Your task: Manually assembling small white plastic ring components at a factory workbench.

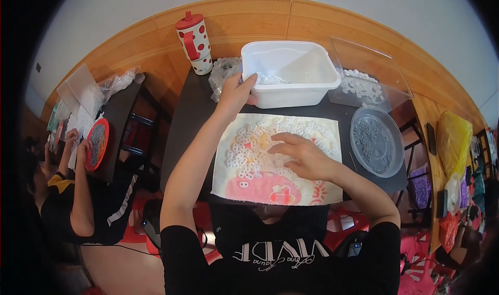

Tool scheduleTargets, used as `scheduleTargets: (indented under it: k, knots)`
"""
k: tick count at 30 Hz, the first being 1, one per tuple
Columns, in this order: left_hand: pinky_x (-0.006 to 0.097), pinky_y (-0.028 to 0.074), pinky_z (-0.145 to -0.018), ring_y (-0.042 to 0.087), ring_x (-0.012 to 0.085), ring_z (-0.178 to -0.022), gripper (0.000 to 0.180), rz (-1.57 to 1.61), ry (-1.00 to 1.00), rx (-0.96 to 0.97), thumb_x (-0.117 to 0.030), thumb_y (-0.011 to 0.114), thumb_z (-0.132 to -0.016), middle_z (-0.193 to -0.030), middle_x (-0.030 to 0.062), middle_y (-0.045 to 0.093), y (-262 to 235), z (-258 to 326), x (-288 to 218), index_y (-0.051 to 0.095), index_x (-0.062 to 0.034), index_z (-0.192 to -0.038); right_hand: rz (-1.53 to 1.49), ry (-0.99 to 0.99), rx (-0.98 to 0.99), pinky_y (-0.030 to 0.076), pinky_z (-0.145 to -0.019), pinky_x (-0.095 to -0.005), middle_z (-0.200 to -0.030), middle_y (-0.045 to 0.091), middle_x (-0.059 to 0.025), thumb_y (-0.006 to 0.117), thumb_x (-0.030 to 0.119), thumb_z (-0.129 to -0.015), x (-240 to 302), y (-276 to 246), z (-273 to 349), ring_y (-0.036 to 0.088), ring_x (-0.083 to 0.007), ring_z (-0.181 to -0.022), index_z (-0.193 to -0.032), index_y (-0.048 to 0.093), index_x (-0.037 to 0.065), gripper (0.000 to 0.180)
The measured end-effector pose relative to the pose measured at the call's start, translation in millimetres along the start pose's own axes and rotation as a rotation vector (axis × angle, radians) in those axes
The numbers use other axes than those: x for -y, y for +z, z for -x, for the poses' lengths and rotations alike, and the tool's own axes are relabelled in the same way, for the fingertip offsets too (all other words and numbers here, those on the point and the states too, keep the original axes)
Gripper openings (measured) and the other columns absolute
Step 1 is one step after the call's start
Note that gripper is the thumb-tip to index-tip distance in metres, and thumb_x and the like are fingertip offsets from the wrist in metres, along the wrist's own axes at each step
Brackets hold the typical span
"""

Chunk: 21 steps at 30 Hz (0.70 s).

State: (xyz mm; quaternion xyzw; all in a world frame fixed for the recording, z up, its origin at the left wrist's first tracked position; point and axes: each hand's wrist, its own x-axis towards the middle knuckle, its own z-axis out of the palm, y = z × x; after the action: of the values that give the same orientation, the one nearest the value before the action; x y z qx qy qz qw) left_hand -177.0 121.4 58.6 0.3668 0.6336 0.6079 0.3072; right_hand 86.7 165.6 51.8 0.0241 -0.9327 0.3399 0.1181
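My left hand [238, 94] is closed on the left end of a white plastic tub [293, 95], thumb over its rim. Small white pieces [270, 79] lie inside, toward the left of the tub. My right hand [307, 158] is over a printed cream cloth [224, 183], fingers apart and slightly bent, with no piece visible in them. Scattered under and around that hand are many small white oval pieces with two holes [238, 150]. Whether the fingertips touch them I cannot tell.
A round clear dish [399, 152] of small grey screw-like parts stands right of the cloth. Behind it, a clear box [358, 86] holds white pieces. A red-dotted tumbler [195, 44] and a plastic bag [223, 75] stand back left. Another person [78, 191] works at a left table with a red tray [106, 149].
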Motion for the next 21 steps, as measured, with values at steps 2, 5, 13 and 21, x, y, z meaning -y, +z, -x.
scheduleTargets:
  k: [2,5,13,21]
  knots:
    - [0.028,0.057,-0.060,0.069,0.0178,-0.066,0.040,-0.015,0.003,-0.006,-0.029,0.059,-0.101,-0.094,0.0156,0.069,-2,0,0,0.060,0.0077,-0.116,0.108,0.058,-0.008,0.046,-0.104,-0.0446,-0.139,0.053,-0.0206,0.068,-0.004,-0.072,-1,-6,11,0.050,-0.0407,-0.130,-0.120,0.065,0.008,0.049]
    - [0.028,0.057,-0.059,0.069,0.0181,-0.067,0.039,-0.018,-0.017,0.007,-0.028,0.059,-0.101,-0.093,0.0156,0.069,1,-4,-4,0.060,0.0078,-0.116,0.155,0.048,-0.115,0.047,-0.100,-0.0453,-0.133,0.056,-0.0199,0.068,-0.003,-0.074,-3,-6,32,0.055,-0.0405,-0.120,-0.116,0.066,0.007,0.043]
    - [0.029,0.056,-0.060,0.069,0.0181,-0.072,0.040,-0.064,-0.113,0.022,-0.027,0.059,-0.100,-0.104,0.0168,0.068,-6,6,-16,0.059,0.0060,-0.123,0.411,-0.025,-0.182,0.047,-0.085,-0.0438,-0.120,0.062,-0.0169,0.068,-0.001,-0.075,-1,11,42,0.056,-0.0351,-0.101,-0.101,0.068,0.002,0.026]
    - [0.027,0.053,-0.069,0.067,0.0166,-0.084,0.019,-0.477,0.428,-0.055,0.002,0.071,-0.083,-0.104,0.0135,0.070,-9,144,-10,0.071,0.0021,-0.102,0.429,0.057,-0.346,0.046,-0.084,-0.0439,-0.115,0.063,-0.0154,0.068,-0.002,-0.072,10,-1,66,0.057,-0.0350,-0.100,-0.091,0.068,0.003,0.020]
